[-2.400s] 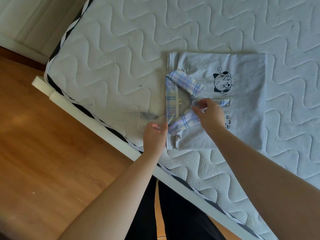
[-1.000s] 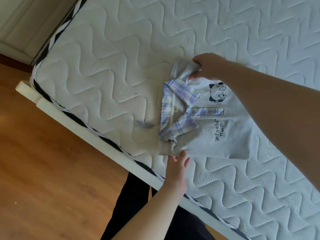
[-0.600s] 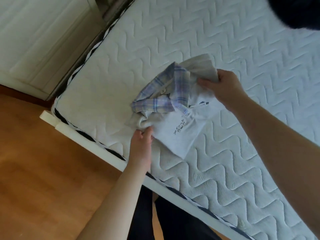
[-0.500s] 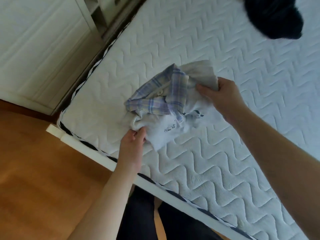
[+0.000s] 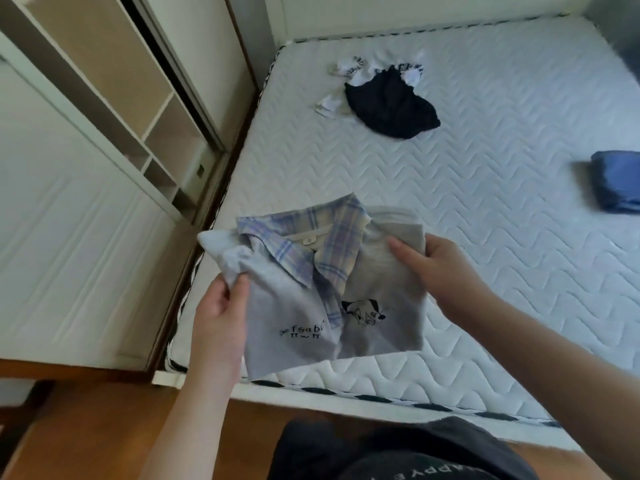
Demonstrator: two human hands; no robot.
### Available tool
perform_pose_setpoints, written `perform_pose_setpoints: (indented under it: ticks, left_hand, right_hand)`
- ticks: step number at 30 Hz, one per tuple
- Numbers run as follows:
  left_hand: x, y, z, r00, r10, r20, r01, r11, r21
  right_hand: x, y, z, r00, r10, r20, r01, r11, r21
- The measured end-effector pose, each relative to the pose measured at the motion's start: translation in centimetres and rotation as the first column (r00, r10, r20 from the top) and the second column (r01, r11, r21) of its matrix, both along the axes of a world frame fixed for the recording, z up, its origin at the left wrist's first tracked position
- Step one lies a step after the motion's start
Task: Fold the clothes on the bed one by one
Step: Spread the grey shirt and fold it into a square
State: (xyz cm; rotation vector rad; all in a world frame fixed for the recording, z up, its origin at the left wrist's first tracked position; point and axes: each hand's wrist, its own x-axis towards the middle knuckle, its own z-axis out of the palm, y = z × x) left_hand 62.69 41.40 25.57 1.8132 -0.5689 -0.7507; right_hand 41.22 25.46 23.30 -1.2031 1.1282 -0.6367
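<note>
A folded grey shirt (image 5: 374, 282) with a blue plaid collar, a small cartoon print and black lettering hangs in the air over the near corner of the bed (image 5: 485, 220). My left hand (image 5: 218, 313) pinches its left shoulder edge. My right hand (image 5: 436, 268) grips its right edge, thumb on top. Both hands hold it clear of the mattress.
A crumpled black garment (image 5: 391, 105) lies far back on the mattress beside white socks (image 5: 353, 69). A folded blue garment (image 5: 620, 181) sits at the right edge. A wardrobe with a sliding door (image 5: 104, 140) stands left of the bed. Wooden floor (image 5: 104, 427) lies below.
Both hands took the folded shirt by its collar end and lifted it off the mattress. The view has tilted up, so the far end of the bed now shows.
</note>
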Motion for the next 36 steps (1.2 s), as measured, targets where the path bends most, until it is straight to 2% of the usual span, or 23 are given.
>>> perform_pose_setpoints:
  ticks: [4,8,13,15,19,23,26,29,31,33,36]
  left_hand:
    - [-0.3,-0.2,0.6,0.996,-0.090,0.016,0.090,0.996,-0.001]
    - [-1.3,-1.0,1.2,0.973,-0.196,0.125,0.199,0.980,-0.014]
    - [-1.9,1.2,3.0,0.863,-0.412,0.291,0.425,0.905,0.020]
    - [-1.7,2.3,3.5,0.812,-0.494,0.309,0.513,0.858,0.026]
    - [-2.7,3.6,3.8,0.749,-0.609,0.260,0.632,0.775,-0.003]
    - [-7.1,5.1,4.2,0.675,-0.727,0.127,0.736,0.674,-0.059]
    - [-11.6,6.4,4.5,0.596,-0.801,0.056,0.801,0.588,-0.108]
    - [-16.9,8.0,5.1,0.480,-0.876,0.052,0.874,0.472,-0.118]
    - [-20.8,9.5,5.3,0.411,-0.910,0.050,0.907,0.403,-0.120]
    - [-24.7,11.1,5.6,0.377,-0.926,0.034,0.918,0.369,-0.147]
    - [-30.6,13.6,5.6,0.316,-0.949,-0.005,0.936,0.313,-0.159]
  right_hand:
    - [-3.2,3.8,1.8,0.999,-0.053,0.014,0.053,0.999,0.012]
    - [-5.4,8.7,3.0,0.981,-0.192,0.035,0.193,0.981,-0.031]
    - [-7.2,14.7,4.4,0.908,-0.411,0.078,0.416,0.907,-0.069]
    - [-7.9,17.2,4.7,0.879,-0.466,0.101,0.476,0.873,-0.107]
    - [-9.8,22.4,5.8,0.809,-0.577,0.110,0.588,0.787,-0.189]
    - [-12.8,27.6,6.6,0.729,-0.680,0.083,0.678,0.699,-0.227]
    - [-16.0,31.6,7.1,0.660,-0.747,0.081,0.737,0.624,-0.260]
    - [-19.8,35.4,7.2,0.599,-0.797,0.074,0.778,0.559,-0.287]
    - [-22.8,38.1,6.9,0.561,-0.823,0.090,0.806,0.518,-0.287]
    - [-26.0,40.9,6.6,0.506,-0.853,0.127,0.845,0.461,-0.270]
    - [-31.1,44.7,6.2,0.409,-0.878,0.249,0.912,0.384,-0.146]
